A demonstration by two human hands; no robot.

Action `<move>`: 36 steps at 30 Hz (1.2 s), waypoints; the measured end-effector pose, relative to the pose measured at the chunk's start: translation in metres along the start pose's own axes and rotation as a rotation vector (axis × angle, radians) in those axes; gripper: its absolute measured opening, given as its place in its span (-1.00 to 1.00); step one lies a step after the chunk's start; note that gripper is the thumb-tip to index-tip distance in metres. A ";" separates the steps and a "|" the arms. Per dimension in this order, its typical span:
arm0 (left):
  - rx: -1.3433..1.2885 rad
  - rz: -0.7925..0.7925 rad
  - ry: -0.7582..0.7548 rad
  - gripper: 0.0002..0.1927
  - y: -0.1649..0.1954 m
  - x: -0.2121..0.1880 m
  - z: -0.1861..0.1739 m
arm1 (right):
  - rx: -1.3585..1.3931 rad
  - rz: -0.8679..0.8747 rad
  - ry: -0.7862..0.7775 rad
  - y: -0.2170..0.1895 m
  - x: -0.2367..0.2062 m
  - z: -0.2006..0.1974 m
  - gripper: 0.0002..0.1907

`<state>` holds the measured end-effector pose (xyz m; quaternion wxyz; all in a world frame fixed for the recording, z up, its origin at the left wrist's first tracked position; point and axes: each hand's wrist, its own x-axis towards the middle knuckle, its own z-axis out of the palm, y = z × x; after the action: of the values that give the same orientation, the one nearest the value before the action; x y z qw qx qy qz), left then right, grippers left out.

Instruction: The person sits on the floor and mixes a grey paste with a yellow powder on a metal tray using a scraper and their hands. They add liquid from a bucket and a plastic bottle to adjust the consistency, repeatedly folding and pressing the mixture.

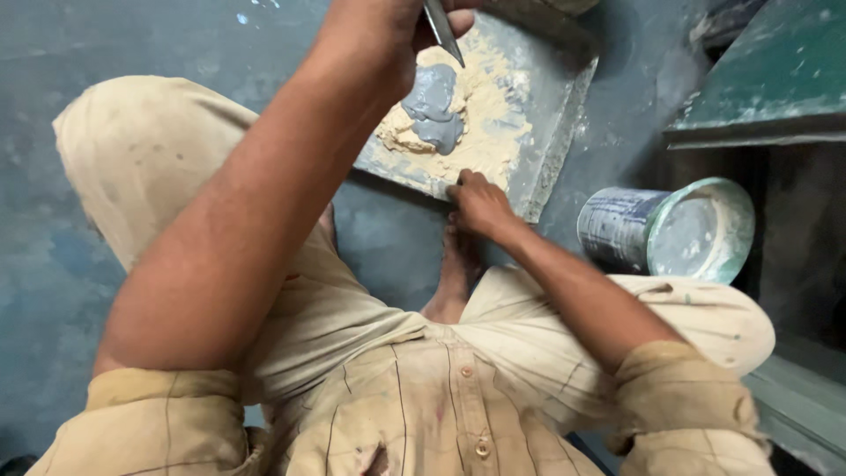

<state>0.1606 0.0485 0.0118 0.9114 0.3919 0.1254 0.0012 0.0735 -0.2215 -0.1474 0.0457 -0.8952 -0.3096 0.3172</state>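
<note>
I squat over a flat grey board (553,115) on the floor. On it lies a spread of beige putty (489,115) with a lump of grey putty (434,110) on top. My left hand (374,40) is raised above the board and grips a metal blade tool (443,33), its tip pointing down toward the grey lump. My right hand (480,204) rests on the near edge of the board, fingers pressed on it. My bare foot (454,273) is just under that hand.
A tin can (665,231) lies on its side to the right of the board, its open mouth coated with pale residue. A green metal surface (775,70) stands at the upper right. The floor (53,264) is blue-grey concrete.
</note>
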 end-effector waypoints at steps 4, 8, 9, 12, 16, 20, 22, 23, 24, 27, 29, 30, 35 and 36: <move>0.076 0.047 -0.069 -0.74 0.010 0.000 -0.001 | 0.006 0.030 0.170 -0.005 0.013 0.006 -0.75; 0.072 0.056 0.001 -0.65 0.025 -0.011 -0.003 | -0.042 0.053 0.207 -0.015 0.032 0.007 -0.81; 0.077 0.047 0.011 -0.63 0.030 -0.013 -0.003 | -0.024 0.083 0.237 -0.017 0.033 0.003 -0.82; 0.103 0.012 0.065 -0.62 0.048 -0.018 0.000 | 0.092 0.161 0.406 -0.022 0.040 -0.021 -0.87; 0.103 0.050 0.076 -0.58 0.072 -0.023 0.004 | 0.604 0.426 0.546 -0.027 0.076 -0.055 -0.74; 0.006 0.009 0.102 -0.59 0.091 -0.024 0.004 | 1.195 0.557 0.542 -0.050 0.133 -0.050 -0.74; -0.005 -0.016 0.132 -0.61 0.098 -0.024 0.002 | 0.980 0.675 0.619 -0.059 0.156 -0.047 -0.76; -0.036 -0.026 0.146 -0.62 0.101 -0.023 0.002 | 0.903 0.706 0.650 -0.066 0.164 -0.049 -0.76; -0.066 -0.026 0.155 -0.63 0.104 -0.023 0.002 | 0.762 0.707 0.613 -0.071 0.169 -0.053 -0.75; -0.116 -0.060 0.167 -0.68 0.113 -0.023 0.008 | -0.124 0.505 0.368 -0.073 0.185 -0.068 -0.69; -0.222 -0.117 0.145 -0.67 0.119 -0.026 0.014 | 0.863 0.867 0.610 -0.078 0.184 -0.076 -0.61; -0.232 -0.122 0.125 -0.66 0.123 -0.029 0.018 | 0.976 0.921 0.563 -0.082 0.183 -0.079 -0.60; -0.170 -0.058 0.047 -0.59 0.142 -0.045 0.036 | 1.192 0.950 0.807 -0.099 0.176 -0.083 -0.62; -0.138 -0.027 0.015 -0.57 0.145 -0.047 0.039 | 1.231 0.931 0.843 -0.100 0.175 -0.084 -0.61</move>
<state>0.1378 0.1169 0.1520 0.9353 0.3263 0.1371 0.0007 0.1773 -0.0289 -0.1470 0.4967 -0.7897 0.3555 0.0571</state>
